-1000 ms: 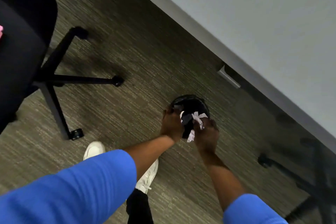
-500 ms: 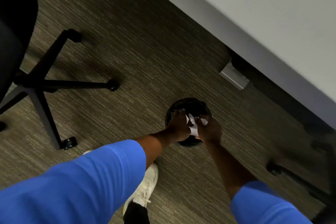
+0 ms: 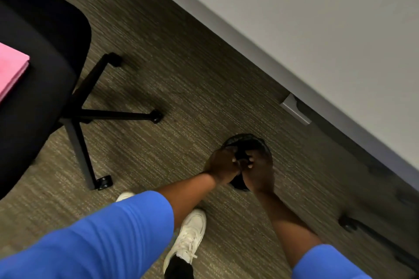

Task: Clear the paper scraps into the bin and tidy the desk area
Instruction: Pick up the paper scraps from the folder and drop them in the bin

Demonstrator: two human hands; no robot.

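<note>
A small round black bin with a dark liner stands on the carpet near the desk's edge. Both my hands hover over its mouth with the fingertips touching. My left hand shows its back, and its fingers curl downward out of sight. My right hand has its fingers spread and pointing down into the bin, with nothing in them. No white paper scrap shows in either hand or on the floor around the bin.
A grey desk top runs diagonally across the upper right, its bracket just above the bin. A black office chair carrying a pink book stands at left, its wheeled legs close by. My white shoe is below.
The white paper scraps that my fingers held over the bin are no longer visible. Both hands have dropped lower over the bin's mouth and closed in on each other.
</note>
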